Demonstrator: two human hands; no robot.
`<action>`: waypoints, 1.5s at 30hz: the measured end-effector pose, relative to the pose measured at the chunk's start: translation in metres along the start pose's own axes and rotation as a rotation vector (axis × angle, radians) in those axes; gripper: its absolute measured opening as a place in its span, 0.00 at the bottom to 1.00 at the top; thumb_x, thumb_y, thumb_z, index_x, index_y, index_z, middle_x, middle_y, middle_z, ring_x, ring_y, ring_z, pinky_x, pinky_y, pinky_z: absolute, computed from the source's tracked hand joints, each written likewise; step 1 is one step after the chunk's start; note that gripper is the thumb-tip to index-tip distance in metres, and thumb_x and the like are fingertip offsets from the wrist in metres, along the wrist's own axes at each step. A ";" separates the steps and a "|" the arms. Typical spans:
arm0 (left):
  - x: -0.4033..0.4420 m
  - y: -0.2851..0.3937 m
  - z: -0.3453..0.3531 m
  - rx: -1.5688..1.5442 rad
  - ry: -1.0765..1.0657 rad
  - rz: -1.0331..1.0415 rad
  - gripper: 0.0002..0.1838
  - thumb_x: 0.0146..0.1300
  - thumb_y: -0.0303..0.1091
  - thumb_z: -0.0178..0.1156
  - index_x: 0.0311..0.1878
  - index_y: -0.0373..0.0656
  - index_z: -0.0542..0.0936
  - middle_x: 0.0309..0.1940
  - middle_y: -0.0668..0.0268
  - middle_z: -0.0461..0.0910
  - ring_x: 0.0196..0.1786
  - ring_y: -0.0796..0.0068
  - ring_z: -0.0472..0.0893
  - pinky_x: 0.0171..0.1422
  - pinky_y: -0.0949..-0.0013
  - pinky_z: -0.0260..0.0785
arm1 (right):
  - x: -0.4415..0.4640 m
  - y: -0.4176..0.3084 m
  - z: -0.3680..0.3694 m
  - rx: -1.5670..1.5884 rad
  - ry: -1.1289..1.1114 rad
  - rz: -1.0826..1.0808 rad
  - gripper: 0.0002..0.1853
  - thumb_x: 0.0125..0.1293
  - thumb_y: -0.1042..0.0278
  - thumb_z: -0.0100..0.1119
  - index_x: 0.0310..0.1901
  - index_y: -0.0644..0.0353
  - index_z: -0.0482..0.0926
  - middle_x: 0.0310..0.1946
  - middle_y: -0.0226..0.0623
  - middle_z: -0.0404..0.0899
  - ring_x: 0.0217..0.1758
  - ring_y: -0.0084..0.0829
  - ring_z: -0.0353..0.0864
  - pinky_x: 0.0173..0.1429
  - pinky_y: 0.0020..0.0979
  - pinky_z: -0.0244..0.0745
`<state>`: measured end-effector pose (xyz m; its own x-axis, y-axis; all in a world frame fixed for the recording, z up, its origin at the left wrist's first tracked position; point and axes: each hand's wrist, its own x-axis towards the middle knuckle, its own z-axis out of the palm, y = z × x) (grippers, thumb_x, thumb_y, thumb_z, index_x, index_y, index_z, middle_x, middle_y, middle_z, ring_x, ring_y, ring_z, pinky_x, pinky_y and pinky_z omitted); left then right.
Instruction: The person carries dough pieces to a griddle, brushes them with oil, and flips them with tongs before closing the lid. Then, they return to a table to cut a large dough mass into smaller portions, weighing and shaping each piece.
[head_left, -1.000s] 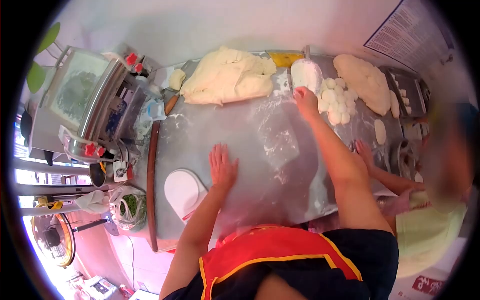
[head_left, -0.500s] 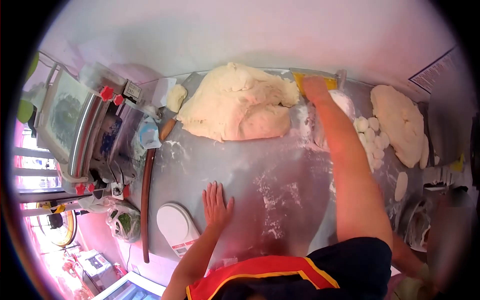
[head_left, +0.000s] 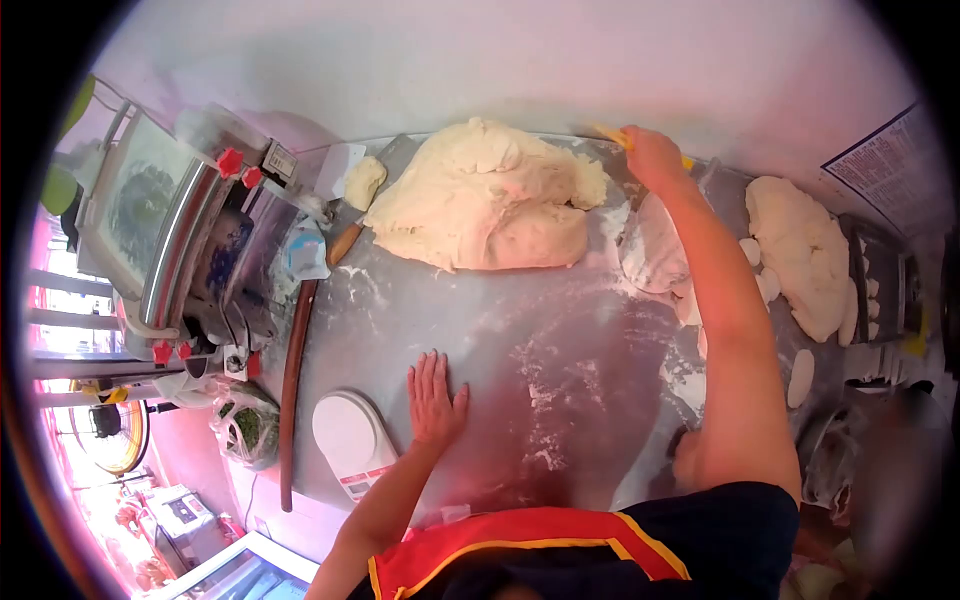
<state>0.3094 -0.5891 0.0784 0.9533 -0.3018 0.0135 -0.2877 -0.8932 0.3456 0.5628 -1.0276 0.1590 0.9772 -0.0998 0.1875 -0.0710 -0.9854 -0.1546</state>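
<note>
My right hand [head_left: 658,160] is closed around a yellow-handled dough scraper [head_left: 612,134], lifted at the back of the table near the wall. My fingers and forearm hide part of the scraper. To its left lies a large mound of pale dough [head_left: 480,205]. Beneath my right forearm is a floured, rounded lump [head_left: 655,250], partly covered. My left hand [head_left: 435,400] rests flat on the metal table [head_left: 420,310], fingers stretched out and holding nothing. Just left of it stands a white kitchen scale [head_left: 350,435] with a bare top.
A long wooden rod [head_left: 296,400] lies along the left side beside a dough-rolling machine [head_left: 165,240]. At right sit a flat dough slab [head_left: 800,260], small dough pieces [head_left: 768,283] and a dark tray [head_left: 885,280]. A small dough lump [head_left: 365,182] lies at back left.
My right hand has lifted the scraper and shifted slightly right and toward the wall, tilting it. My left hand stays flat on the table. The dark tray at right now shows more clearly.
</note>
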 end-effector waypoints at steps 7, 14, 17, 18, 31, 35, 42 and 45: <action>0.133 0.052 -0.039 -0.105 0.217 0.336 0.38 0.55 0.37 0.62 0.67 0.34 0.60 0.67 0.49 0.59 0.71 0.50 0.57 0.72 0.51 0.50 | -0.078 -0.040 -0.097 0.926 0.376 0.406 0.19 0.56 0.63 0.54 0.49 0.62 0.75 0.43 0.48 0.81 0.50 0.47 0.79 0.54 0.40 0.72; 0.322 0.072 -0.016 0.255 0.302 0.478 0.30 0.67 0.52 0.48 0.69 0.49 0.62 0.69 0.56 0.59 0.73 0.53 0.52 0.75 0.48 0.42 | -0.101 0.015 0.019 0.757 0.147 0.529 0.18 0.55 0.65 0.56 0.46 0.65 0.76 0.42 0.47 0.80 0.47 0.42 0.79 0.52 0.38 0.72; 0.319 0.071 -0.008 0.258 0.268 0.428 0.29 0.68 0.54 0.45 0.68 0.52 0.63 0.69 0.58 0.59 0.74 0.54 0.51 0.75 0.47 0.39 | -0.080 0.016 0.035 0.685 0.082 0.517 0.16 0.56 0.69 0.55 0.46 0.65 0.76 0.39 0.41 0.81 0.42 0.33 0.80 0.45 0.34 0.75; 0.321 0.070 -0.009 0.254 0.262 0.430 0.29 0.68 0.54 0.45 0.68 0.52 0.64 0.69 0.58 0.59 0.74 0.54 0.51 0.75 0.47 0.39 | -0.068 0.013 0.030 0.623 0.030 0.565 0.17 0.56 0.69 0.55 0.46 0.65 0.76 0.39 0.42 0.80 0.42 0.34 0.80 0.45 0.34 0.75; 0.312 0.068 -0.010 0.107 0.308 0.483 0.26 0.65 0.49 0.51 0.63 0.47 0.69 0.65 0.57 0.65 0.70 0.53 0.58 0.73 0.46 0.43 | -0.012 0.026 0.071 0.836 -0.113 0.728 0.16 0.55 0.76 0.59 0.47 0.68 0.75 0.40 0.42 0.79 0.38 0.35 0.79 0.39 0.37 0.76; 0.312 0.071 -0.006 0.048 0.299 0.470 0.26 0.66 0.49 0.50 0.64 0.47 0.69 0.65 0.57 0.65 0.71 0.53 0.57 0.74 0.46 0.40 | 0.028 0.020 0.085 1.040 -0.138 0.706 0.15 0.57 0.76 0.60 0.47 0.67 0.75 0.40 0.41 0.79 0.38 0.35 0.79 0.39 0.38 0.76; 0.321 0.080 -0.001 0.100 0.283 0.426 0.29 0.68 0.48 0.46 0.68 0.46 0.62 0.69 0.59 0.59 0.74 0.56 0.51 0.76 0.47 0.35 | 0.046 -0.083 0.059 0.407 -0.132 0.031 0.19 0.54 0.70 0.60 0.47 0.66 0.70 0.33 0.48 0.80 0.38 0.45 0.81 0.41 0.41 0.77; 0.318 0.075 0.000 0.142 0.254 0.403 0.31 0.68 0.50 0.43 0.70 0.46 0.59 0.71 0.58 0.56 0.75 0.56 0.48 0.76 0.48 0.34 | 0.000 -0.137 0.037 0.119 -0.086 0.022 0.16 0.55 0.68 0.58 0.43 0.64 0.68 0.29 0.46 0.80 0.37 0.44 0.83 0.38 0.41 0.78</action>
<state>0.5912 -0.7520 0.1087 0.7505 -0.5578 0.3544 -0.6312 -0.7639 0.1344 0.5801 -0.8872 0.1439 0.9895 -0.1044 0.0999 -0.0736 -0.9592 -0.2729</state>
